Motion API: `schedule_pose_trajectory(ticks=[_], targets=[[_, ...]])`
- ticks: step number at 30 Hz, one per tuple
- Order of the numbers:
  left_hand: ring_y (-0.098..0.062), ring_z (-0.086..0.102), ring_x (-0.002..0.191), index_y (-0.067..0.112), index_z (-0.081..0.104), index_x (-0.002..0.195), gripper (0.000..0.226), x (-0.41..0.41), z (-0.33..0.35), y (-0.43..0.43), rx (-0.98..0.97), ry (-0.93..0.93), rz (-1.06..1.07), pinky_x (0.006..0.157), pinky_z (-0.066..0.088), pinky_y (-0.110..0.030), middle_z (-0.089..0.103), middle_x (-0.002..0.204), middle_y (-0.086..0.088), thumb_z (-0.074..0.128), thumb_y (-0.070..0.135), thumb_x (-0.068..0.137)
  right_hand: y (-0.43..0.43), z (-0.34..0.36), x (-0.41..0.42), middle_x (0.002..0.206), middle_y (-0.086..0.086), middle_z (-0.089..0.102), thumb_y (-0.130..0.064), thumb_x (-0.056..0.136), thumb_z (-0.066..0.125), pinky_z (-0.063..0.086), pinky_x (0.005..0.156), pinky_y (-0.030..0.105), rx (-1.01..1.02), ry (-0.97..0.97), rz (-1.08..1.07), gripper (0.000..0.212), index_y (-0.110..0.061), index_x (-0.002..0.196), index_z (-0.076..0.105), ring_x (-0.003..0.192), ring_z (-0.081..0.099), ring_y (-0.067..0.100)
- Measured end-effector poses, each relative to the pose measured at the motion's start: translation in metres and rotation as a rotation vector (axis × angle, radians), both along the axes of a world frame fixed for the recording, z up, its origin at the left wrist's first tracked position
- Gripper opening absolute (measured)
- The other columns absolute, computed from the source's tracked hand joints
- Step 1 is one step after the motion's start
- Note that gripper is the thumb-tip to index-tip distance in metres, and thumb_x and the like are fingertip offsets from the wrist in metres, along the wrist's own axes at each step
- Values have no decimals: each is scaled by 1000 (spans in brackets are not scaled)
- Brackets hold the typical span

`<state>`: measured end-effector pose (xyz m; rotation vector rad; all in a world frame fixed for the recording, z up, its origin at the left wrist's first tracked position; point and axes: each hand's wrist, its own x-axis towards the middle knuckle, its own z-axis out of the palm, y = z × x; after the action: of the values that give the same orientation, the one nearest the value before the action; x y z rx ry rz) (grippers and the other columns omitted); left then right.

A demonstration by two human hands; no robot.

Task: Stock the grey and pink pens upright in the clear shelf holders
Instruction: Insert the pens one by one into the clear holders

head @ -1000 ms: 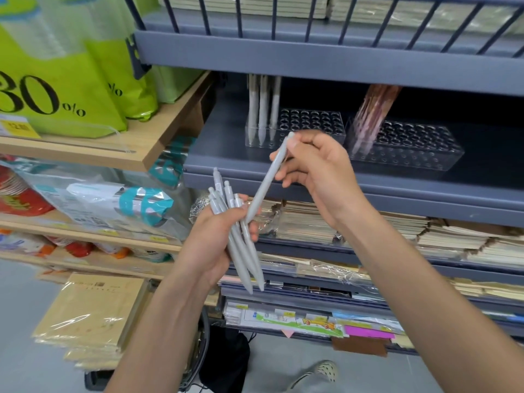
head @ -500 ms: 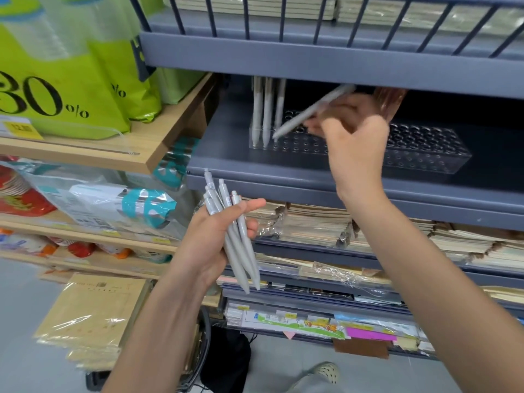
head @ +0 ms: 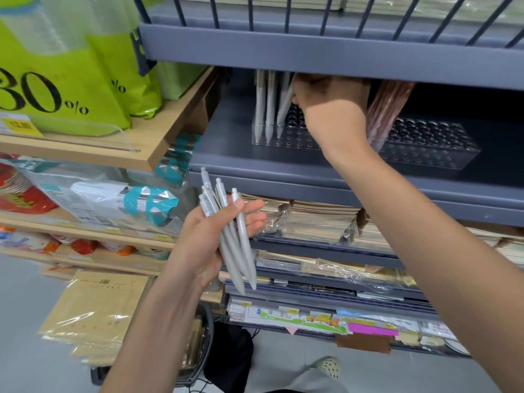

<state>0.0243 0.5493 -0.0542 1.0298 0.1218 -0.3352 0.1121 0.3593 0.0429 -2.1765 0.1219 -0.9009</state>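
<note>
1. A person stocks pens at a grey metal shelf unit (head: 283,163) in a shop aisle; a pale grey floor (head: 17,321) shows below, with one shoe (head: 329,365) in view.
2. The left hand (head: 215,236) is held below the shelf edge, its grip closed loosely around a bundle of grey pens (head: 226,231), clicker ends up and tips down.
3. The right hand (head: 331,109) reaches under the upper shelf (head: 312,52), its grip pinched on a single grey pen (head: 285,104) that leans with its tip in the left clear holder (head: 283,137).
4. Two more grey pens (head: 265,106) stand upright at that holder's left end.
5. Pink pens (head: 387,109) lean in the second clear holder (head: 428,148), just right of the wrist; most of its holes stand bare.
6. Stacked wrapped notebooks (head: 320,219) fill the shelves beneath.
7. To the left, wooden shelves (head: 136,146) carry green bags (head: 71,80) printed "30%", above packaged goods (head: 113,205) in clear wrap.
8. Kraft-coloured packets (head: 96,310) sit low at the left.
</note>
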Motion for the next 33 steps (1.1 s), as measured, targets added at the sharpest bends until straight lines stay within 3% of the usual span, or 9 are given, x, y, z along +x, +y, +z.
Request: schedule_pose_trajectory(ticks=[2,5,8,11,17,21,25,28,33], targets=[[-33,76,93,-9,61,114,27,0,-1,1,-3,7,16,71,61,-29,74,106,-24,63,9,95,-2,0,3,53,-19,42,-27,84,58,32,61,12,-47,-12,-35,32,-26,57,41,57,46,5],[-34,75,94,-10,63,112,25,0,-2,1,-15,13,39,71,61,-29,75,105,-25,62,9,96,-1,0,9,73,-1,70,-26,89,54,49,81,29,-109,84,14,26,-9,75,68,78,66,21],[-34,75,94,-9,64,110,23,0,-3,1,-9,13,43,72,61,-29,75,104,-24,61,9,97,1,-1,19,88,8,74,-28,90,55,51,87,37,-97,138,37,28,-4,90,70,91,68,29],[-34,75,94,-10,65,109,23,0,-4,1,1,21,40,72,61,-29,75,104,-24,62,9,96,1,-5,24,89,9,73,-25,89,57,52,87,41,-47,135,78,23,-5,94,67,90,68,30],[-33,76,91,-8,68,103,19,2,-6,3,17,46,64,70,61,-29,75,101,-24,63,8,95,-3,-16,29,81,0,72,-28,88,63,54,80,29,-13,147,68,18,-12,95,67,80,71,20],[-31,76,89,-9,67,106,20,2,-6,4,3,49,70,69,61,-29,76,101,-23,62,8,95,-5,-21,30,66,-10,64,-30,83,63,51,77,23,-13,101,54,9,-22,82,60,74,71,18],[-29,77,85,-7,67,104,18,2,-7,3,7,44,72,68,61,-29,76,100,-23,62,8,95,-5,-26,30,59,-11,60,-32,82,62,51,75,24,-30,60,40,11,-24,76,57,73,69,19],[-29,77,85,-8,67,105,20,1,-7,2,9,39,64,69,61,-29,76,101,-23,62,9,95,-6,-26,30,61,-11,62,-34,82,63,36,62,5,-66,49,40,17,-18,81,66,71,65,12],[-29,77,85,-9,65,110,23,-2,-6,0,5,40,61,69,61,-29,76,101,-23,62,9,96,-7,-26,28,71,-9,65,-27,83,67,41,67,15,-35,72,52,17,-12,90,71,74,66,13]])
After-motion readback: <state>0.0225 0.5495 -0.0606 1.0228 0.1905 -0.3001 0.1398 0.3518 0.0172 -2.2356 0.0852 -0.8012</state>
